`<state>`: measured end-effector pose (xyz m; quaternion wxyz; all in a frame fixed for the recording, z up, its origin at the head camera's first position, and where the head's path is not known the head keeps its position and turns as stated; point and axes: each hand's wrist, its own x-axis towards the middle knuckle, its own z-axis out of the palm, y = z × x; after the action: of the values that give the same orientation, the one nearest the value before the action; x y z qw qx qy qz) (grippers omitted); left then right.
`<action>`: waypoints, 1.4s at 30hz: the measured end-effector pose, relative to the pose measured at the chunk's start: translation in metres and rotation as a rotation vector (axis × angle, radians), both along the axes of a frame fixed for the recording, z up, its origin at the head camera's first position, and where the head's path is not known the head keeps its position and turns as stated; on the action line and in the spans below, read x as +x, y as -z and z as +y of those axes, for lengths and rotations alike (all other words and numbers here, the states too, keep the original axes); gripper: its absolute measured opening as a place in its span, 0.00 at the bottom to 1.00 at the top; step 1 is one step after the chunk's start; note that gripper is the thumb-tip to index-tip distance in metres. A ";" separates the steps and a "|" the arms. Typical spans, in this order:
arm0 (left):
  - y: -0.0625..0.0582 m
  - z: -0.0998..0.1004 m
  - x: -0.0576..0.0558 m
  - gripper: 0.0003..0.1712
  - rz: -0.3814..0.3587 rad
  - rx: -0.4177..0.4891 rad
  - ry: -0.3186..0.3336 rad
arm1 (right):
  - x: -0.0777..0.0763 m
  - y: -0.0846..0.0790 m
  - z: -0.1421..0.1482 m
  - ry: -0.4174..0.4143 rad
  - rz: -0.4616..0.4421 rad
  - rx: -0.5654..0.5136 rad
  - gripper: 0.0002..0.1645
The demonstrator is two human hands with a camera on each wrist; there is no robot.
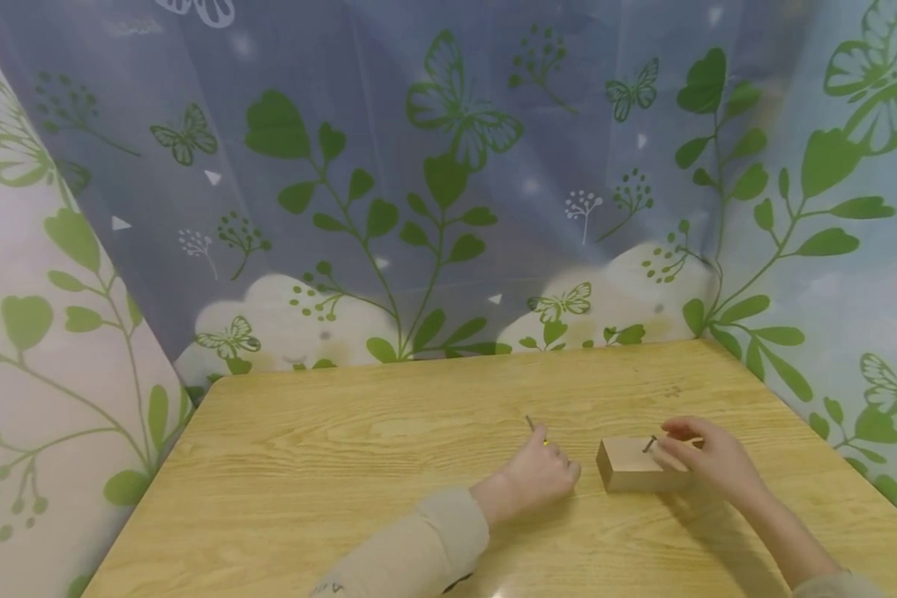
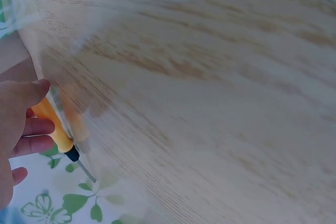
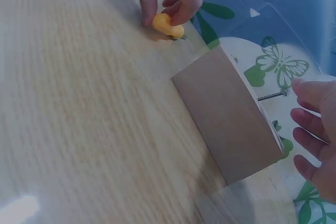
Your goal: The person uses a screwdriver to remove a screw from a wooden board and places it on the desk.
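Observation:
My left hand (image 1: 525,480) pinches a screwdriver with a yellow-orange handle (image 2: 54,125) and a black collar, low over the table. Its thin metal shaft (image 1: 530,423) points away from me in the head view. To the right, a light wooden block (image 1: 646,479) lies on the table. A threaded screw (image 3: 271,96) stands in the block's top face, tilted in the head view, with most of its length showing. Beside the screw is my right hand (image 1: 718,458), fingers loosely bent and holding nothing. In the right wrist view the fingertips (image 3: 299,86) are close to the screw's head.
The wood-grain table (image 1: 344,432) runs back to a hanging cloth (image 1: 389,191) printed with green leaves and butterflies. More printed cloth (image 1: 852,274) borders the table's right edge and its left edge.

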<state>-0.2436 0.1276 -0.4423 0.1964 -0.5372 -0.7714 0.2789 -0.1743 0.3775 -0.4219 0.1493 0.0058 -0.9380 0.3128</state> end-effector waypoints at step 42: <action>0.013 -0.006 -0.003 0.11 -0.118 0.098 -0.024 | -0.009 -0.002 -0.009 0.020 -0.009 -0.065 0.19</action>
<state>-0.2464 0.1220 -0.4551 0.1730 -0.5333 -0.8007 0.2110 -0.1833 0.3687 -0.4199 0.1485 -0.0099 -0.9280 0.3416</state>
